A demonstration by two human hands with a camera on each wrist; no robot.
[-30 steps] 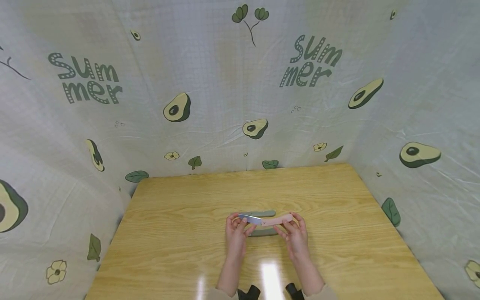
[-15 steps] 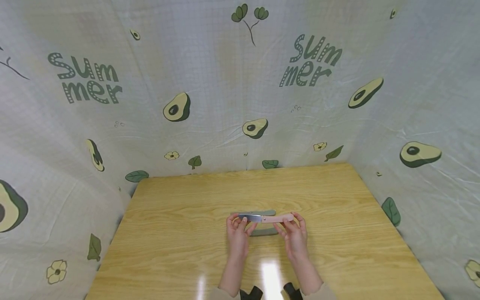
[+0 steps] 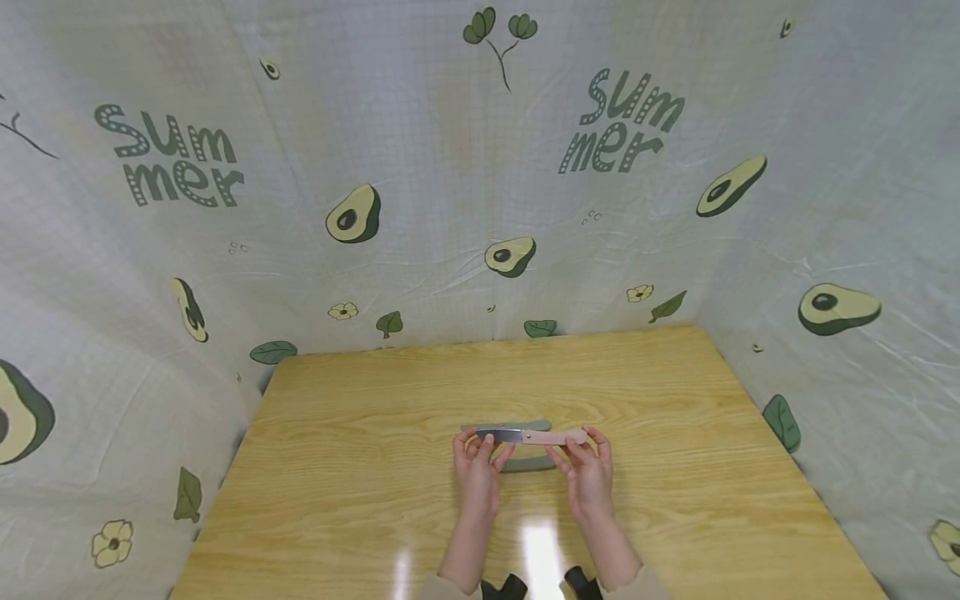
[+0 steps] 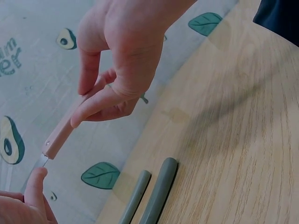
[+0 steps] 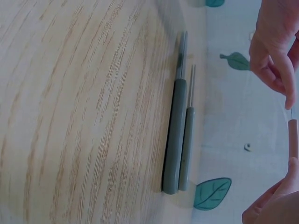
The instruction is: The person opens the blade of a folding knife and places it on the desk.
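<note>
A folding knife with a pink handle [image 3: 558, 437] and a metal blade [image 3: 506, 435] is held level above the table, blade in line with the handle. My left hand [image 3: 478, 479] pinches the blade between thumb and fingers. At the other side, my right hand [image 3: 588, 479] pinches the end of the handle. A small rivet shows on the handle [image 4: 58, 137] near the blade in the left wrist view. Behind and below the knife lie two utensils with grey-green handles: a thicker one [image 5: 175, 135] and a slimmer one [image 5: 187, 149], both with thin metal ends seen edge-on.
The wooden table [image 3: 360, 467] has a bright light reflection near its front. A pale cloth [image 3: 435, 167] printed with avocados and leaves hangs around the back and sides. Black camera mounts [image 3: 504, 587] sit at the wrists.
The knife's blade and handle met at a slight bend a second ago; they now lie in a straight line. Both hands have stayed nearly in place.
</note>
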